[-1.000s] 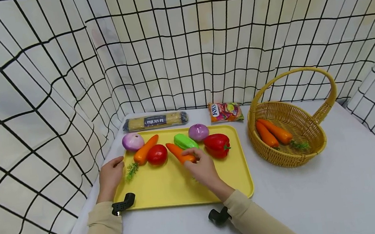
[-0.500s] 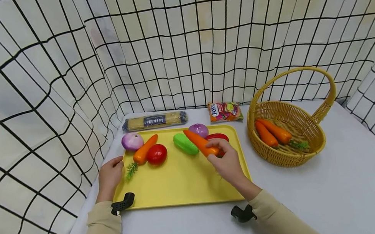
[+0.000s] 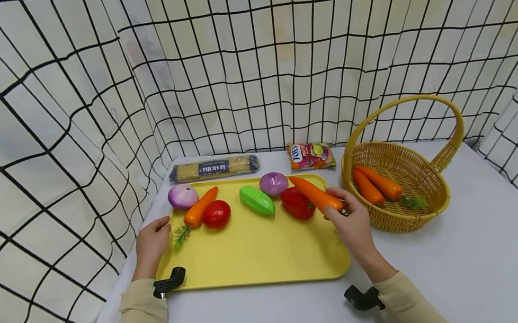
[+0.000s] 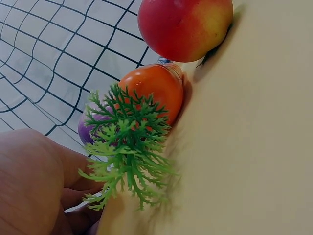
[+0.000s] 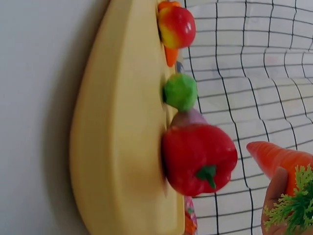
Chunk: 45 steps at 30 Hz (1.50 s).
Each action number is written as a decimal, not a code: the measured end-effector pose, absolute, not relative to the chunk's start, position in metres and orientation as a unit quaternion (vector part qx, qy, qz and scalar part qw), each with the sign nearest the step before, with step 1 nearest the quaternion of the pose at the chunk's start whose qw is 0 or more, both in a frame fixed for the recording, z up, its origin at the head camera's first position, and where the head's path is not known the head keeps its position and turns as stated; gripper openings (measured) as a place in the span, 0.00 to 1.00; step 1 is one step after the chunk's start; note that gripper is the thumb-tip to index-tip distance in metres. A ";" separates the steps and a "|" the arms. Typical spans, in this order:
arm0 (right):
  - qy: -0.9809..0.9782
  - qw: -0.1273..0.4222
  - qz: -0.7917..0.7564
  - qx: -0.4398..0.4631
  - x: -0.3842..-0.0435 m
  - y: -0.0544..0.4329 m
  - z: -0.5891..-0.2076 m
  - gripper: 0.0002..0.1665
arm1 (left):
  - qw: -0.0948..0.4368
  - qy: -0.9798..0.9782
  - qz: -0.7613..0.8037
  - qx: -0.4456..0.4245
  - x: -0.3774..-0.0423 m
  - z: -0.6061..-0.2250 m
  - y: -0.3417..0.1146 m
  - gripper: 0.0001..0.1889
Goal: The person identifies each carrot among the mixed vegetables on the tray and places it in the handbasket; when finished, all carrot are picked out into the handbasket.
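Observation:
My right hand (image 3: 355, 228) pinches an orange toy carrot (image 3: 313, 193) by its thick, leafy end, its tip pointing up and left. The carrot hangs above the right side of a yellow tray (image 3: 251, 261), near a red bell pepper (image 3: 296, 205). In the right wrist view the held carrot (image 5: 274, 159) shows its green leaves over the fingers. My left hand (image 3: 151, 248) grips the tray's left rim; its fingertips are partly hidden. Close to it on the tray lie another carrot (image 3: 200, 208), a red-and-yellow round fruit (image 3: 216, 215) and a purple onion (image 3: 183, 197).
A wicker basket (image 3: 402, 222) with a tall handle stands right of the tray, with two carrots (image 3: 378, 182) inside. A green vegetable (image 3: 256, 200) and a second onion (image 3: 273, 184) lie on the tray. Behind are a pasta pack (image 3: 214, 168), a candy bag (image 3: 311, 155) and black netting (image 3: 259, 79).
My right hand has lifted the carrot off the tray beside the green vegetable and carried it right, past the bell pepper, toward the basket. My left hand has stayed at the tray's rim.

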State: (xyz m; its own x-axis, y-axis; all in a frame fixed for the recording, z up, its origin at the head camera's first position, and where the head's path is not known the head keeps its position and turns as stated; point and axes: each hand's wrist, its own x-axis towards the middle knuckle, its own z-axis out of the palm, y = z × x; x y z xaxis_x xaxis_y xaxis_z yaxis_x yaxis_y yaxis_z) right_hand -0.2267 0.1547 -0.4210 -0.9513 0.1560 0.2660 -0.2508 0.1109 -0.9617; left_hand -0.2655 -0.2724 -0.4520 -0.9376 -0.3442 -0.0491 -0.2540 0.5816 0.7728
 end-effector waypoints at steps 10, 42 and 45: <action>-0.716 0.212 0.665 0.015 -0.229 0.182 -0.416 0.21 | 0.058 -0.886 -0.431 0.158 -0.266 -0.451 -0.274 0.24; -0.575 0.312 0.750 -0.100 -0.233 0.268 -0.402 0.13 | 0.057 -0.888 -0.429 0.157 -0.265 -0.454 -0.275 0.24; -0.565 0.333 0.747 -0.107 -0.235 0.270 -0.400 0.14 | 0.058 -0.888 -0.428 0.158 -0.264 -0.452 -0.276 0.24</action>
